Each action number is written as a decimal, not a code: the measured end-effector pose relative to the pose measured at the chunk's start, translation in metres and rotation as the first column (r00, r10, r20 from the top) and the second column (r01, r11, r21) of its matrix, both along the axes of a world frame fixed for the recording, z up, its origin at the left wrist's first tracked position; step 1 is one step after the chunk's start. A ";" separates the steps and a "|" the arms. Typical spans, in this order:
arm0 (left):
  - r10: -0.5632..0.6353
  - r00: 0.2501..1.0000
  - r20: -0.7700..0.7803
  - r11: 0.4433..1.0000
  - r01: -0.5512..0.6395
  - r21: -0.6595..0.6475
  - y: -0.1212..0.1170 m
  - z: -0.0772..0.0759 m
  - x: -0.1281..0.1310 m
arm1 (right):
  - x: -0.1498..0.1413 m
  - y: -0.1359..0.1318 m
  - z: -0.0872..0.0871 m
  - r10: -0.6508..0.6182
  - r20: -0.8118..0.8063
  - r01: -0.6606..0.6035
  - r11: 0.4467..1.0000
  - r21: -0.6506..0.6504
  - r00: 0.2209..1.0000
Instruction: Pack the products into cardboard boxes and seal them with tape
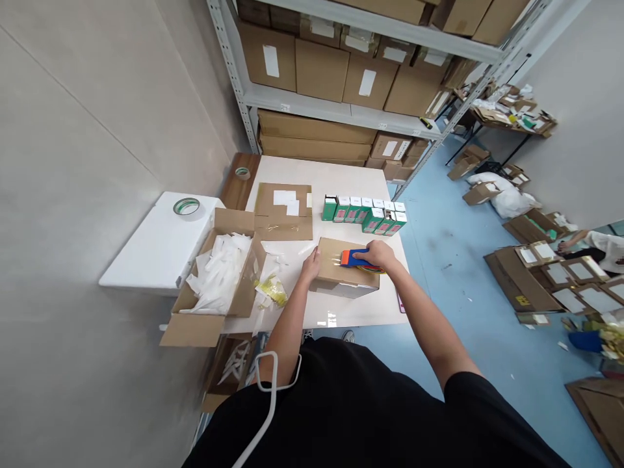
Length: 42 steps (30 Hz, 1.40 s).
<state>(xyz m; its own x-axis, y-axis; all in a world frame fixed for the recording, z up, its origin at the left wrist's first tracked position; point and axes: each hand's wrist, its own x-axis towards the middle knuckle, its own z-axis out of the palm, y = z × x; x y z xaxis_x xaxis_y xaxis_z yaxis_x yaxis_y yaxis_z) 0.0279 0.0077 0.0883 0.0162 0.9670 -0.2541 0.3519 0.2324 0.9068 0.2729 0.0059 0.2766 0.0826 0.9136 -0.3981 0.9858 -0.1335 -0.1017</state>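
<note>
A closed cardboard box (pixel 329 252) sits near the front of the white table (pixel 312 172). My left hand (pixel 312 264) grips the box at its left side, thumb along the upper edge. Over the box's top, my right hand (pixel 381 254) is closed round a blue and orange tape dispenser (pixel 351 258). The orange front end meets the top face, where shiny strips of tape show. Part of the dispenser and its roll are covered by my right hand. Behind the box stand several small green and white cartons (pixel 354 209) in rows.
Left of the box are a crumpled yellow wrapper (pixel 273 290) and an open carton of white packing material (pixel 221 273). Flattened cardboard (pixel 283 224) lies behind. Tape rolls (pixel 186 207) rest farther left. Shelving (pixel 351 114) borders the back; a person (pixel 604 250) is far right.
</note>
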 end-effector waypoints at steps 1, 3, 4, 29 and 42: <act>-0.008 1.000 -0.020 1.000 0.008 -0.007 0.000 0.001 0.000 | 0.003 0.000 -0.001 0.008 -0.014 -0.008 1.000 0.000 1.000; -0.029 0.998 -0.049 0.999 0.029 -0.014 0.000 0.004 0.000 | 0.011 0.001 -0.001 0.036 -0.042 -0.036 0.999 -0.004 0.998; -0.036 0.997 -0.062 0.999 0.036 -0.011 0.000 0.006 0.000 | 0.017 0.001 0.000 0.048 -0.045 -0.049 0.999 -0.006 0.998; -0.198 0.949 -0.244 0.980 0.187 -0.067 -0.004 0.034 0.090 | 0.245 -0.073 -0.029 -0.166 -0.074 0.165 0.986 -0.020 0.983; -0.245 0.948 -0.202 0.969 0.240 -0.051 0.002 0.020 0.128 | 0.306 -0.115 -0.029 -0.310 -0.095 0.310 0.951 -0.010 0.946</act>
